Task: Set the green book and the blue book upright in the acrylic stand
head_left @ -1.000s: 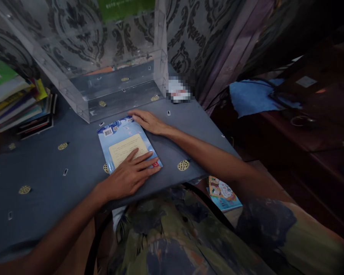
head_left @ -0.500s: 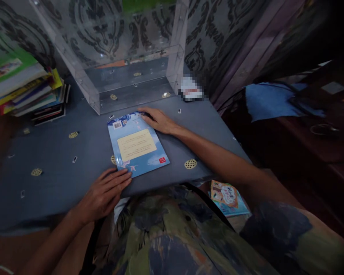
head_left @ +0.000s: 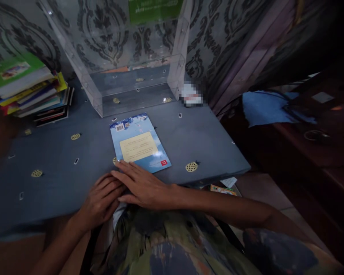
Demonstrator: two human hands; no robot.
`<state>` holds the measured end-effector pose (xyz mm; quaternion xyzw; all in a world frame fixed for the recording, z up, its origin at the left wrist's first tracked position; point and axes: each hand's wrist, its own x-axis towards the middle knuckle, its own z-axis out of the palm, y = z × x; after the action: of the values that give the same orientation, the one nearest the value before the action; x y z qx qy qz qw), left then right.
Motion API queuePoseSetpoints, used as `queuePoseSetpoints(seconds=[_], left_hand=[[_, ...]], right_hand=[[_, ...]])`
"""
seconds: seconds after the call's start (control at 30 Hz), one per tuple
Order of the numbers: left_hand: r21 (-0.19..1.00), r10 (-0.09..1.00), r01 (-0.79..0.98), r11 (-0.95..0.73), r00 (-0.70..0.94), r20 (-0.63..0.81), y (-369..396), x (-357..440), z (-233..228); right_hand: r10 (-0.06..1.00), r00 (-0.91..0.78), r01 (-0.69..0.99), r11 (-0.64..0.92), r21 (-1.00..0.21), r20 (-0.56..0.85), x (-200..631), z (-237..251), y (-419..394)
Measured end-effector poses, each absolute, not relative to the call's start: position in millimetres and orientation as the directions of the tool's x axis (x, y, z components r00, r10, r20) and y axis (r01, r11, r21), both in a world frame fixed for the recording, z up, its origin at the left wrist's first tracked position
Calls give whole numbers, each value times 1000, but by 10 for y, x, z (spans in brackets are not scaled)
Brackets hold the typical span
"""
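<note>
A thin blue book (head_left: 139,142) with a cream panel on its back cover lies flat on the grey-blue tablecloth (head_left: 60,168), just in front of a clear acrylic box (head_left: 123,57). My left hand (head_left: 101,200) rests palm down at the table's near edge, empty, fingers loosely apart. My right hand (head_left: 141,187) lies flat beside it, partly over the left fingers, its fingertips close to the book's near left corner. Neither hand holds anything.
A stack of colourful books (head_left: 28,91) sits at the back left. A small pixelated object (head_left: 191,95) lies by the box's right side. Dark wooden furniture with a blue cloth (head_left: 266,107) stands to the right. Another book (head_left: 222,190) peeks out below the table edge.
My right hand left the book's far corner and came down to the near edge beside my left hand. My left hand slid off the cover earlier. The book stays flat.
</note>
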<state>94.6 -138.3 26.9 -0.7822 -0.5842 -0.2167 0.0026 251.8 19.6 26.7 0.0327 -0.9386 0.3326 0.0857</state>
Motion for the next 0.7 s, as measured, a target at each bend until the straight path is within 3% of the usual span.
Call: queuePoseSetpoints(seconds=[0.13, 0.4, 0.6, 0.7], left_hand=[[230, 908, 924, -306, 210, 363, -1341, 990, 272], [48, 889, 974, -220, 180, 421, -1176, 1118, 271], [-16, 906, 980, -199, 190, 379, -1283, 889, 231], [-74, 922, 983, -169, 184, 342, -1377, 570, 262]], right_hand=[[112, -980, -5, 813, -583, 164, 2806, 243, 445], [281, -936, 159, 874, -459, 211, 3171, 58, 701], [261, -960, 197, 886, -420, 100, 3152, 178, 561], [193, -981, 166, 885, -435, 19, 3087, 343, 360]])
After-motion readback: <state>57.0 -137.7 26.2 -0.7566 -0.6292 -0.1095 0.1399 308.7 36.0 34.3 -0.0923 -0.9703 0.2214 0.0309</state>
